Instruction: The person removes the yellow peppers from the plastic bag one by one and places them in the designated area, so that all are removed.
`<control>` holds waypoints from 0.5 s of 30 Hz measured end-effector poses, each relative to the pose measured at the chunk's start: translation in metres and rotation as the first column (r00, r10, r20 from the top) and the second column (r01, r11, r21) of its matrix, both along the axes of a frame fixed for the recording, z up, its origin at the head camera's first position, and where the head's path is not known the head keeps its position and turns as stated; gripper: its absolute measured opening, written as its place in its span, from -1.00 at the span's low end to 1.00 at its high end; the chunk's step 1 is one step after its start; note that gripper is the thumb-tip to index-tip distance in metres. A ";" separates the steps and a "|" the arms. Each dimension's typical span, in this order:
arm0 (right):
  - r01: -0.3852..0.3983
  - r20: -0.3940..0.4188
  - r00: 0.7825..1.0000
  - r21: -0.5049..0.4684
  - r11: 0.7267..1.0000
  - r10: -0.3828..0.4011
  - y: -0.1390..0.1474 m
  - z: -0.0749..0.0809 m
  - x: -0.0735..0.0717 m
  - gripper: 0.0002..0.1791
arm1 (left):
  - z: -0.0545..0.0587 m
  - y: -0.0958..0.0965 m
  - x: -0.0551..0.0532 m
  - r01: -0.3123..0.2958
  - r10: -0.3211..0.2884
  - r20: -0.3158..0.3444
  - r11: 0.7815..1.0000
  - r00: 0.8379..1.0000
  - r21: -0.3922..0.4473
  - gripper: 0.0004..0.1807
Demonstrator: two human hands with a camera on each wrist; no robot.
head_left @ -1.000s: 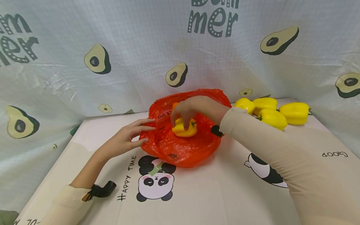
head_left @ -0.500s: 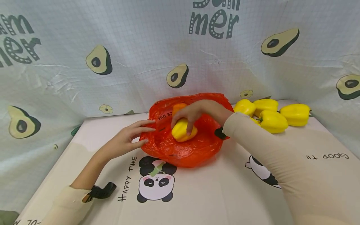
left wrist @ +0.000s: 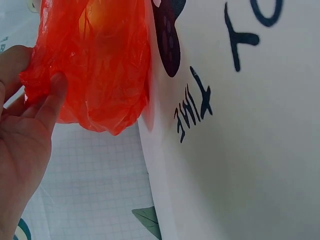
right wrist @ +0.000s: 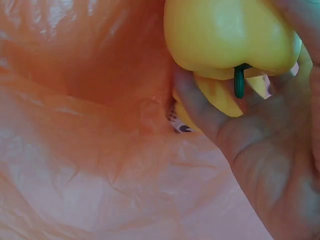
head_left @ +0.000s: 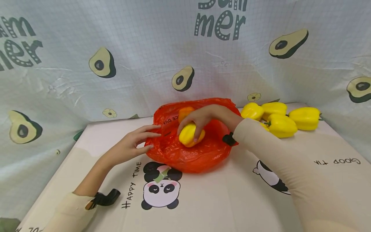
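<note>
My right hand (head_left: 200,117) reaches into the open mouth of a red plastic bag (head_left: 200,159) and grips a yellow bell pepper (head_left: 188,135) between thumb and fingers. In the right wrist view, the pepper (right wrist: 230,35) has its green stem toward the palm. Behind it in the bag, an orange-looking pepper (head_left: 185,112) is partly covered by the hand. At the bag's left side, my left hand (head_left: 127,145) pinches the rim. The left wrist view shows the thumb of this hand (left wrist: 25,135) on one face of the film, the other fingers partly hidden behind it.
Several yellow bell peppers (head_left: 282,125) lie grouped at the table's back right, beside the right sleeve. A white sheet printed with avocados (head_left: 182,79) hangs behind the table. The tabletop (head_left: 208,203) carries panda drawings and lettering.
The right hand's grip has settled round the pepper, which has tilted and shifted slightly right. The bag's back rim has sunk a little. The left hand stays at the rim.
</note>
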State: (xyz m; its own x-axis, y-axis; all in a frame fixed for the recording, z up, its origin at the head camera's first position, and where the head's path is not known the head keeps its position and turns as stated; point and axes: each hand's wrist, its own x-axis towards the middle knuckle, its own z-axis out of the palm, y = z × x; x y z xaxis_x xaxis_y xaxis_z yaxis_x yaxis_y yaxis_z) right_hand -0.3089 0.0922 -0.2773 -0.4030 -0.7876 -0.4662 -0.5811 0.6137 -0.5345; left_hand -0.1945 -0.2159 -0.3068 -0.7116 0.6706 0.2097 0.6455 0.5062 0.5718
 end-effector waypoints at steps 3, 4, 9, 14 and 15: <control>-0.002 0.009 1.000 -0.021 1.000 0.002 0.004 0.005 0.002 -0.38 | 0.000 0.002 0.000 -0.005 0.005 0.005 1.000 1.000 -0.013 -0.56; -0.001 0.008 1.000 -0.027 1.000 0.002 0.006 0.007 0.003 -0.37 | 0.000 0.002 0.000 -0.008 0.009 0.006 1.000 1.000 -0.016 -0.56; -0.032 0.004 0.999 -0.087 0.996 0.033 0.009 0.020 0.008 -0.36 | 0.000 0.004 0.000 -0.014 0.015 0.007 1.000 1.000 -0.025 -0.56; -0.054 -0.009 0.999 -0.155 0.987 0.053 0.013 0.035 0.013 -0.39 | -0.001 0.004 0.000 -0.011 0.011 0.007 1.000 1.000 -0.022 -0.56; -0.057 -0.012 0.998 -0.163 0.985 0.055 0.015 0.038 0.014 -0.38 | -0.001 0.004 0.000 -0.010 0.010 0.007 1.000 1.000 -0.020 -0.56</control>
State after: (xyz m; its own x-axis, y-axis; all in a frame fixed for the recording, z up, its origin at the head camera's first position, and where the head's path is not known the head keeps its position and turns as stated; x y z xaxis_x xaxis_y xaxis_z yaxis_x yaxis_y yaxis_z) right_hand -0.2945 0.1067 -0.2395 -0.3592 -0.8743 -0.3264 -0.6164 0.4849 -0.6204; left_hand -0.1947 -0.2119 -0.3082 -0.7196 0.6677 0.1908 0.6363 0.5239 0.5662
